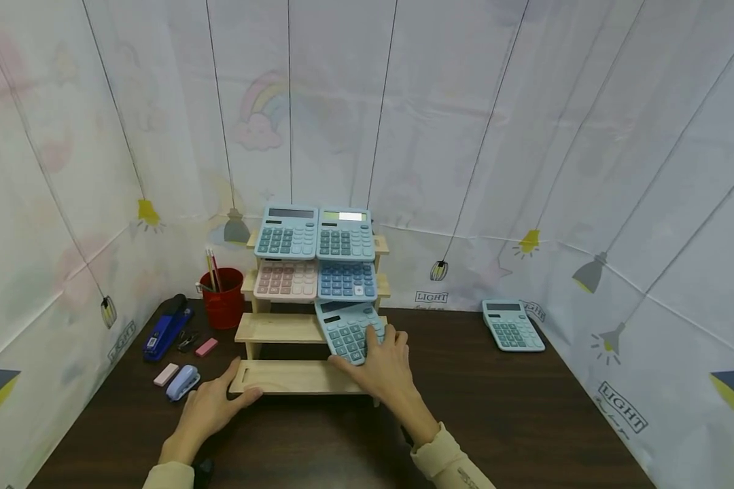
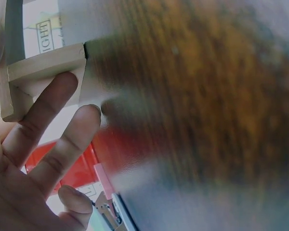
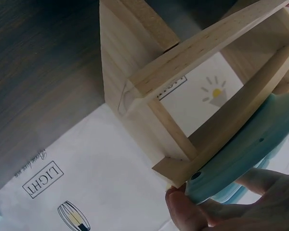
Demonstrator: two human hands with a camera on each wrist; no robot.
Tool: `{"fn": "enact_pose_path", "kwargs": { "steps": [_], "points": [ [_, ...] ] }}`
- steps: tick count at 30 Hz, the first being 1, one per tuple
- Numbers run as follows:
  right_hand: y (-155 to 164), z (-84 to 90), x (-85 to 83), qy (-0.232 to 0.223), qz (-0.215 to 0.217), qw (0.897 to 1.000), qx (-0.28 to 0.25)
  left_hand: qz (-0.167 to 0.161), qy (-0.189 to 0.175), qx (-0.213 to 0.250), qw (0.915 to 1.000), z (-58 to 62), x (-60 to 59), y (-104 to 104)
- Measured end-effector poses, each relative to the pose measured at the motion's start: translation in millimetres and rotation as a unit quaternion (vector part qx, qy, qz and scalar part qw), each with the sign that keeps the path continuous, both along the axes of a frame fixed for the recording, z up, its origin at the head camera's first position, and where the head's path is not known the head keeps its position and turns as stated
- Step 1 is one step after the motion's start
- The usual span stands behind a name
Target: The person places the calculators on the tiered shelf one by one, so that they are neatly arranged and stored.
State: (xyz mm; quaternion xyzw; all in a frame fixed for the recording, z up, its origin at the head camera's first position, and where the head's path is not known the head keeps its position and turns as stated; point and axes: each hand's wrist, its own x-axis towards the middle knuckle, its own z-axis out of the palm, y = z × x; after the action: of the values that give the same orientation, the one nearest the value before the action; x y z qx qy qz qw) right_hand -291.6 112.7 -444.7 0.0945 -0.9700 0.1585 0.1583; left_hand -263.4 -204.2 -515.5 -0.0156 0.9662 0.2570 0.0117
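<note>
A wooden tiered stand (image 1: pixel 281 377) stands on the dark table. Its top tier holds two blue calculators (image 1: pixel 315 233). The tier below holds a pink calculator (image 1: pixel 285 279) and a blue one (image 1: pixel 346 280). My right hand (image 1: pixel 376 346) grips another blue calculator (image 1: pixel 345 326) leaning on the third tier. In the right wrist view, the thumb and fingers of my right hand (image 3: pixel 192 209) pinch the lower edge of that calculator (image 3: pixel 250 154) against the stand (image 3: pixel 149 82). My left hand (image 1: pixel 241 384) rests with straight fingers (image 2: pixel 48 110) on the left corner of the stand's bottom tier (image 2: pixel 43 65).
A spare blue calculator (image 1: pixel 512 326) lies at the right by the backdrop. Left of the stand are a red cup of pencils (image 1: pixel 223 299), a blue stapler (image 1: pixel 166 327), a small pale stapler (image 1: pixel 183 382), a binder clip (image 1: pixel 187 338) and two pink erasers (image 1: pixel 206 347).
</note>
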Motion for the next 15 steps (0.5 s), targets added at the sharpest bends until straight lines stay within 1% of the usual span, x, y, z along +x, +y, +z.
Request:
{"fn": "enact_pose_path", "kwargs": {
  "steps": [3,5,12,15],
  "points": [
    [-2.2,1.2,0.4,-0.008,0.011,1.000,-0.005,0.001,-0.004,0.003,1.0000,-0.6,1.0,0.0],
    [-3.4,1.4,0.7,-0.004,0.020,1.000,-0.010,0.001,-0.004,0.003,1.0000,-0.5,0.9,0.1],
    [-12.5,-1.7,-1.7,0.039,0.079,0.996,-0.012,0.001,-0.001,-0.002,1.0000,0.4,0.6,0.3],
    [-18.8,-4.0,-3.1,0.051,0.096,0.994,-0.015,0.001,-0.002,-0.003,1.0000,0.5,0.8,0.1]
  ]
}}
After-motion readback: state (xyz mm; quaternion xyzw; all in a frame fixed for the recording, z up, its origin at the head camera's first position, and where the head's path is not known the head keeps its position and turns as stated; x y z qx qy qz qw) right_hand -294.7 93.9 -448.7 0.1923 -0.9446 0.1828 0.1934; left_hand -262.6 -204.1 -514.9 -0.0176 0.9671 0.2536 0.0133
